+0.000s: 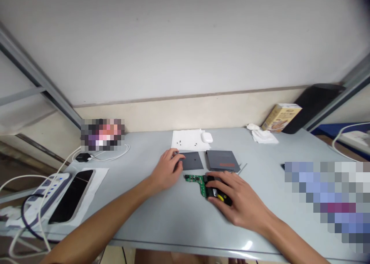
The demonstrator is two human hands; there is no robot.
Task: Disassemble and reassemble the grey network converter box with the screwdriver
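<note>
My left hand has its fingers curled at the left end of a flat dark grey panel, which lies on the desk. My right hand grips a green circuit board from the right. A black part with a yellow round piece is joined to the board and partly hidden under those fingers. Behind my right hand lies a dark grey casing piece with orange lettering. A thin metal-looking strip rests at its right side.
Several tiny black screws lie on white paper, beside a white rounded case. A phone, power strip and cables are at left. A yellow box and crumpled tissues stand back right.
</note>
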